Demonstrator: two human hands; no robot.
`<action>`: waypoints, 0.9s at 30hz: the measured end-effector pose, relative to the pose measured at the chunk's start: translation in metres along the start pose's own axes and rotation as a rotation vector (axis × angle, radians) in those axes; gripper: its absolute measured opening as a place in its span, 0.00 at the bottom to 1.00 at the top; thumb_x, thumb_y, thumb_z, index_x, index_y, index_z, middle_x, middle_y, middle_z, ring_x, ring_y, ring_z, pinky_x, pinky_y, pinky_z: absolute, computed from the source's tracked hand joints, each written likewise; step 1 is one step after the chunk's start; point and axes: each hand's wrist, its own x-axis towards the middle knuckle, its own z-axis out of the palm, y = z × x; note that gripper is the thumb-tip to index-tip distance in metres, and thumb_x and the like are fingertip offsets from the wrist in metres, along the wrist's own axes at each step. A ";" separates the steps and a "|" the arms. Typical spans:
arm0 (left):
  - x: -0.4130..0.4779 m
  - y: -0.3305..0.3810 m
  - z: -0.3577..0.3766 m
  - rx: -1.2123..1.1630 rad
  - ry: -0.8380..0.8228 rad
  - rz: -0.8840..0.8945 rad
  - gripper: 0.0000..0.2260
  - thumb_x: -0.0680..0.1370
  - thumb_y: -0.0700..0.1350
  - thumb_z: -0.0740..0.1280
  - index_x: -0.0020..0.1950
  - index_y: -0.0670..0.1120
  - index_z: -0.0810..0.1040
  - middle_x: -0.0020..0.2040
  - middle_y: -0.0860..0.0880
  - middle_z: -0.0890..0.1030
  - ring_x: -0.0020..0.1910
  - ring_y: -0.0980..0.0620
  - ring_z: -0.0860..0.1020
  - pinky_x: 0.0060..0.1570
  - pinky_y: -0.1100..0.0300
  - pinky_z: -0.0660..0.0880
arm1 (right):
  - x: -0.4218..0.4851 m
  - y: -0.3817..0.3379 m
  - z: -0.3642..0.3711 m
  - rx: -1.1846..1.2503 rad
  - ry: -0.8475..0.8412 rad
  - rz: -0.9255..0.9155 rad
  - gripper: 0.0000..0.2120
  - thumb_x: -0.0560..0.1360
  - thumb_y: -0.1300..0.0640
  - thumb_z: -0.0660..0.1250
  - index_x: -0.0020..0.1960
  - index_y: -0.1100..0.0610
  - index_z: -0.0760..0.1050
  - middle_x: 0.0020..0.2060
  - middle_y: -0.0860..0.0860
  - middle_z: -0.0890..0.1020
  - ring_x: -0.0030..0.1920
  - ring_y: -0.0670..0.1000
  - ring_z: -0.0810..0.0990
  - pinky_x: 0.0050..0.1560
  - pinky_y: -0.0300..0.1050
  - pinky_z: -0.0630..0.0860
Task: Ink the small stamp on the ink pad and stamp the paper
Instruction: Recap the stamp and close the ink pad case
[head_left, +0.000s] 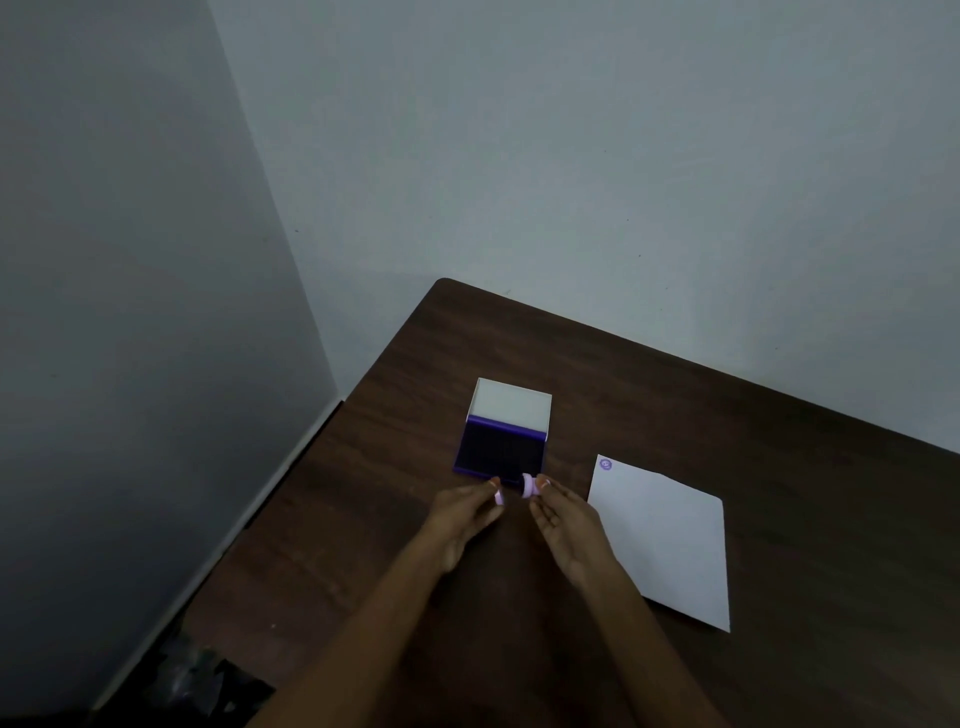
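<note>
An open ink pad (498, 447) with a dark purple inked face and a raised white lid lies on the brown table (727, 415). Just in front of it my right hand (563, 519) pinches the small lilac stamp (529, 486) by its fingertips. My left hand (470, 514) holds a small lilac piece (498, 496), apparently the stamp's cap, a short gap to the left of the stamp. To the right lies a white sheet of paper (670, 545) with one purple round imprint (605, 464) in its far left corner.
The table stands in a corner between two grey walls; its left edge runs diagonally down to the left. A dark crumpled thing (202, 675) lies on the floor at the lower left.
</note>
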 end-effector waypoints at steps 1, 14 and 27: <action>0.000 0.003 0.001 -0.133 -0.023 -0.061 0.11 0.75 0.38 0.67 0.55 0.36 0.77 0.49 0.40 0.79 0.48 0.48 0.78 0.38 0.64 0.79 | 0.001 -0.001 0.000 0.019 -0.006 -0.004 0.16 0.77 0.67 0.58 0.63 0.69 0.66 0.66 0.67 0.69 0.42 0.47 0.76 0.36 0.30 0.77; 0.006 0.007 0.004 -0.175 -0.143 -0.127 0.11 0.75 0.38 0.66 0.56 0.37 0.78 0.50 0.38 0.82 0.48 0.47 0.80 0.37 0.62 0.81 | -0.001 0.002 0.003 -0.279 0.064 -0.064 0.17 0.72 0.55 0.68 0.60 0.59 0.74 0.54 0.55 0.79 0.52 0.52 0.77 0.56 0.46 0.73; 0.005 0.009 0.013 0.388 -0.087 -0.029 0.09 0.70 0.52 0.71 0.44 0.48 0.80 0.46 0.47 0.80 0.45 0.52 0.76 0.38 0.63 0.70 | -0.001 0.000 0.002 -0.381 0.119 -0.198 0.14 0.66 0.55 0.74 0.50 0.56 0.79 0.45 0.51 0.81 0.49 0.50 0.78 0.51 0.44 0.76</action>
